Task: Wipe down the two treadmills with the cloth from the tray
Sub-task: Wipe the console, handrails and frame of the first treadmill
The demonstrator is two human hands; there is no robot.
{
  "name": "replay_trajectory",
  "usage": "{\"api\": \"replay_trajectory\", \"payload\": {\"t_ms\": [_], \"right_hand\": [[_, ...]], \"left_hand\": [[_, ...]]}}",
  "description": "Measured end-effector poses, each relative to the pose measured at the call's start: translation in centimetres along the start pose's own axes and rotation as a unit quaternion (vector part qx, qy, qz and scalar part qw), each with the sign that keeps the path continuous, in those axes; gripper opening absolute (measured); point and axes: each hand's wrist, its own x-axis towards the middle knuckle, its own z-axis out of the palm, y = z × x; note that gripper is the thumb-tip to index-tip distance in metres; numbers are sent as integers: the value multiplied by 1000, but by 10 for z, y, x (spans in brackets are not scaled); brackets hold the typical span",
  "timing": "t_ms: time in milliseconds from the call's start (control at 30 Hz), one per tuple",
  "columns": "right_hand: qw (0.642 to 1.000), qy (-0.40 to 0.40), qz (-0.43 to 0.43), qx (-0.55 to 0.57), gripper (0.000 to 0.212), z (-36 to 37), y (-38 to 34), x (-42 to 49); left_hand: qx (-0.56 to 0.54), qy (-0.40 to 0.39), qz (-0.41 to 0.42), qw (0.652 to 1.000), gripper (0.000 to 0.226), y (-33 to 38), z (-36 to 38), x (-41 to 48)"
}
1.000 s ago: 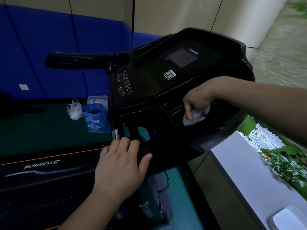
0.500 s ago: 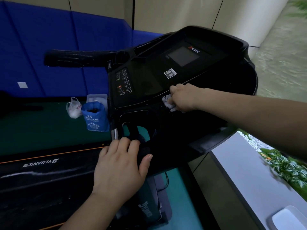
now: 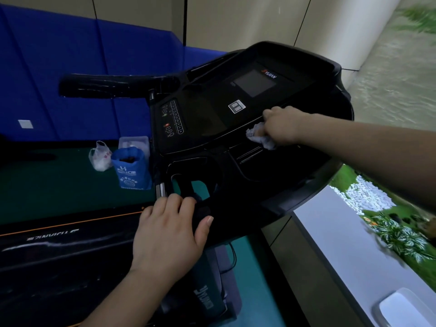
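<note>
Cloth [image 3: 259,136]: white, crumpled into a small wad with ragged folds, pressed to the treadmill console [image 3: 207,119] just below the glossy display panel, right of centre. Right hand [image 3: 284,126] grips it, fingers [image 3: 269,113] curled round the wad, which sticks out from under the hand towards the left and towards the camera.

Console: black moulded plastic, shiny, with a rounded outline. It has a grey rectangular screen [image 3: 253,82], a small white sticker [image 3: 236,106] below that and a button column [image 3: 175,118] at the left edge. Near edge has an oval cup-holder recess [image 3: 195,180] with a cut-out.

Left hand [image 3: 167,234] grips the console's near rim, fingers [image 3: 175,204] hooked over the edge at the recess, thumb flat along the side.

Black glossy handlebar [image 3: 113,87] runs out to the left. Second treadmill [image 3: 59,237] lies on the left: a dark deck with an orange trim line.

On the green floor [image 3: 47,185] beside the console are a blue printed bag [image 3: 131,171], a white plastic bag [image 3: 100,156] and a clear box [image 3: 135,140], all close together. Blue padding [image 3: 70,55] is behind them.

A white rounded tray [image 3: 401,308] sits on the grey counter [image 3: 342,244] at lower right.
</note>
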Motion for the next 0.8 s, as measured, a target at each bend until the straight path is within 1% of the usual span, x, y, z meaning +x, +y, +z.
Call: {"api": "replay_trajectory", "payload": {"t_ms": [67, 133, 200, 300, 367, 467, 533, 667, 733, 800], "right_hand": [[999, 19, -44, -7, 44, 5, -11, 4], [996, 33, -79, -6, 42, 5, -31, 10], [994, 44, -97, 5, 39, 3, -49, 17], [994, 29, -100, 18, 44, 3, -50, 19], [995, 12, -90, 30, 47, 6, -36, 14], [997, -8, -65, 40, 46, 9, -4, 6], [998, -20, -33, 47, 41, 9, 21, 4], [994, -85, 35, 55, 18, -4, 64, -5], [993, -97, 48, 52, 18, -4, 79, -8], [994, -85, 46, 46, 18, 5, 88, -3]], "left_hand": [[1, -1, -3, 1000, 48, 1, 0, 1], [1, -3, -2, 1000, 49, 1, 0, 1], [3, -4, -2, 1000, 49, 1, 0, 1], [3, 1, 2, 1000, 48, -1, 0, 0], [3, 1, 5, 1000, 48, -1, 1, 0], [1, 2, 4, 1000, 49, -2, 1, 0], [-2, 4, 7, 1000, 49, -2, 2, -1], [-5, 6, 10, 1000, 50, -3, 2, -1], [-3, 6, 11, 1000, 51, -3, 2, -1], [-5, 7, 10, 1000, 50, -3, 2, -1]]}}
